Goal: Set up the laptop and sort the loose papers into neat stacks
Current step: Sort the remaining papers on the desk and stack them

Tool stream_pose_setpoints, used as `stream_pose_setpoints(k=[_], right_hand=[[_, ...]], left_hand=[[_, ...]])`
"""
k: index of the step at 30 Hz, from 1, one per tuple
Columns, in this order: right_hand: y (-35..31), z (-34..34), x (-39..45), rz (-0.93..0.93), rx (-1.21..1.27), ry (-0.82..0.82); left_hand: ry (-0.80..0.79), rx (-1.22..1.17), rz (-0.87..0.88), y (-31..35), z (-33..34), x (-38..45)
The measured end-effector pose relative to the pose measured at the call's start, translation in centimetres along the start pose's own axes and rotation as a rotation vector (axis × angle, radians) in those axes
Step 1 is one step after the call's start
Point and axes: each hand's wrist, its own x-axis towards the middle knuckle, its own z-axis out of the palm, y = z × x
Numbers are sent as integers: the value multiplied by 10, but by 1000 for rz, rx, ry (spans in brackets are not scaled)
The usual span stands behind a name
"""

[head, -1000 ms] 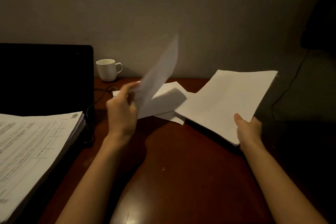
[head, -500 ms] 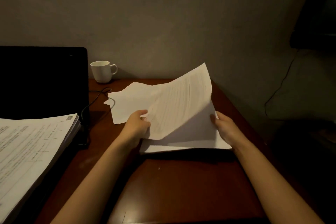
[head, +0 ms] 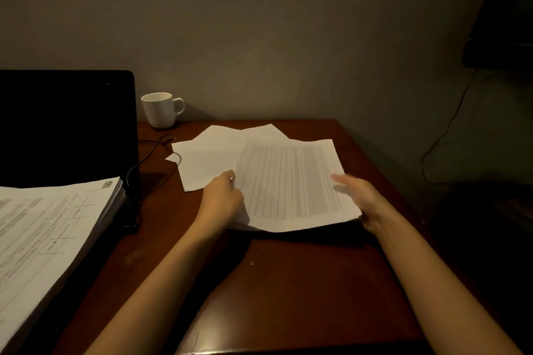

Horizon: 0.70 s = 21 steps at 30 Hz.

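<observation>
Head view — gridded sheet (head: pixel 291 181) between both hands, left fingers (head: pixel 227 181) curled on its edge, right fingers (head: pixel 343 181) blurred — grip unclear.

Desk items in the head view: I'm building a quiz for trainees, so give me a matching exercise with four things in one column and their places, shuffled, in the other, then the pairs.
Things:
1. white mug
2. gridded sheet
3. thick printed stack
4. laptop screen

Places:
A. near left, overlapping the laptop
B. between the left hand and right hand
C. far edge of the table, by the wall
D. upright and dark at the left

Pairs: 1-C, 2-B, 3-A, 4-D
</observation>
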Motion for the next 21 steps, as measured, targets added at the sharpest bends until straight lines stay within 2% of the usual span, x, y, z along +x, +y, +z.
stream_pose_setpoints(k=[3, 6, 8, 10, 12, 14, 18, 21], right_hand=[[4, -1, 1, -56, -97, 81], [7, -3, 2, -99, 4, 191], [10, -4, 4, -128, 107, 286], [11, -5, 5, -157, 223, 373], [11, -6, 7, -149, 321, 449], [11, -8, 8, -118, 393, 493], [10, -11, 8, -65, 443, 486], [10, -13, 8, -52, 461, 486]], left_hand=[[74, 80, 83, -1, 1, -3], [198, 428, 116, -19, -3, 17], [81, 625, 109, -35, -8, 34], [-59, 723, 66, -46, -9, 43], [-78, 779, 120, -45, -8, 43], [-24, 859, 235, -33, -7, 37], [58, 876, 433, -20, -6, 30], [-14, 781, 389, -16, -3, 23]])
